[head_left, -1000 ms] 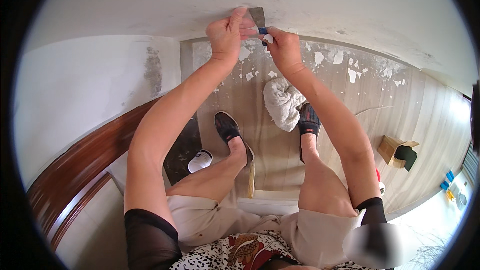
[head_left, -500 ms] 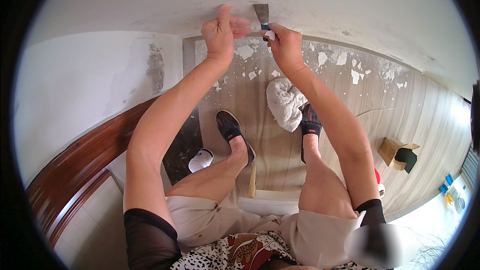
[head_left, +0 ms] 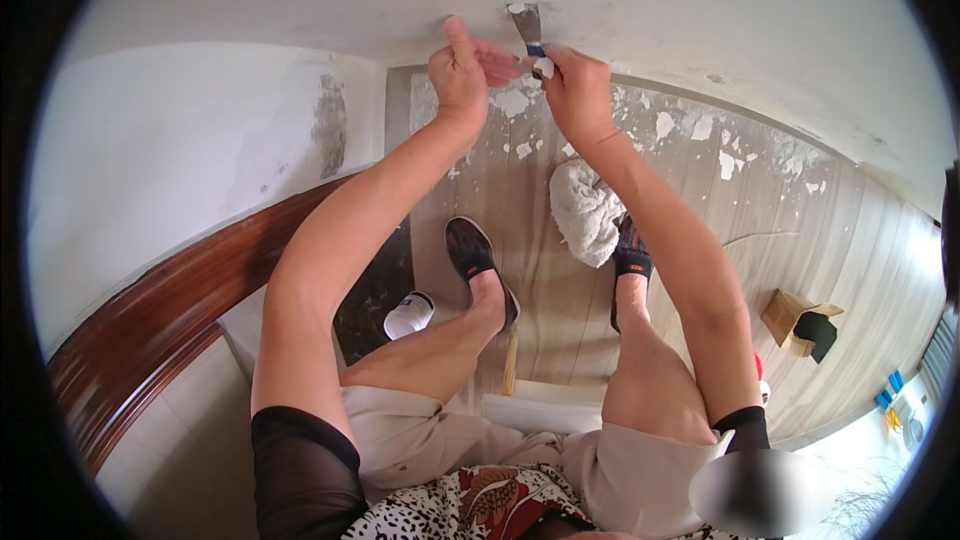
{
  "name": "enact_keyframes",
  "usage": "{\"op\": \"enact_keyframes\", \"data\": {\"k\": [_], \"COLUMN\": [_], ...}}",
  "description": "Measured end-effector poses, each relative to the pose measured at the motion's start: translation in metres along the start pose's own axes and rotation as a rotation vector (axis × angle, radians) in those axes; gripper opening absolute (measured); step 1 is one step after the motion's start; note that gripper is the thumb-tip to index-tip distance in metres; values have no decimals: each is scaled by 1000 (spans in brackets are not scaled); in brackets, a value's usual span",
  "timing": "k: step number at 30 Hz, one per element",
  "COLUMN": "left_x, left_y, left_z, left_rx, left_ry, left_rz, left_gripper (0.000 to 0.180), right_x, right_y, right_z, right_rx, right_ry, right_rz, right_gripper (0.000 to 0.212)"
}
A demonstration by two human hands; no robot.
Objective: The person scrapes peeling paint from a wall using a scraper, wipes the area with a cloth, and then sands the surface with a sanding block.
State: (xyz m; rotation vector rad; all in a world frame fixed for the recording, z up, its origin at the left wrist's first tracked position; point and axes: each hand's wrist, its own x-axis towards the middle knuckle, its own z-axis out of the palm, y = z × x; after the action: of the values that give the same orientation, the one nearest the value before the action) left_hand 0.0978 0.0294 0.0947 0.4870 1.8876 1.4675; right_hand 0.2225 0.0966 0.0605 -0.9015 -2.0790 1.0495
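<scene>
In my right hand (head_left: 578, 90) is a putty knife (head_left: 527, 28) with a dark blue handle, its blade up against the white wall (head_left: 640, 0). A white paint flake sits on the blade's tip, and another whitish piece shows by my fingers at the handle. Just left of the knife, my left hand (head_left: 465, 75) is raised close to the wall, thumb up and fingers stretched toward the handle. It grips nothing that I can see. The wall is smudged grey around the blade.
Loose paint flakes (head_left: 664, 125) litter the wood-look floor (head_left: 700, 220) along the wall. A white cloth (head_left: 583, 210) lies between my feet. Left are a white tub (head_left: 409, 316) and dark wooden trim (head_left: 190, 300); right, an opened cardboard box (head_left: 790, 320). The left wall bears a dark stained patch (head_left: 330, 125).
The view has shifted a little, so the floor things appear slightly farther right. A paint flake now shows at the blade's tip. My left hand is nearer the knife handle.
</scene>
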Motion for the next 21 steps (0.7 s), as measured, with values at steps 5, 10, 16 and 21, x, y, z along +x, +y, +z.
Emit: {"op": "enact_keyframes", "data": {"k": [5,10,16,21], "left_x": [4,3,8,6], "left_y": [-1,2,-1,-3], "left_z": [0,-1,-10,-8], "left_rx": [-42,-20,-75,-56], "left_ry": [-19,-60,-61,-53], "left_rz": [30,10,27,27], "left_gripper": [81,84,84,84], "right_x": [-1,8,19,-3], "right_y": [6,1,-13,4], "right_z": [4,7,9,12], "right_rx": [-25,-23,-38,10], "right_ry": [-28,10,72,46], "right_rz": [-1,-43,-103,41], "right_gripper": [24,21,10,7]}}
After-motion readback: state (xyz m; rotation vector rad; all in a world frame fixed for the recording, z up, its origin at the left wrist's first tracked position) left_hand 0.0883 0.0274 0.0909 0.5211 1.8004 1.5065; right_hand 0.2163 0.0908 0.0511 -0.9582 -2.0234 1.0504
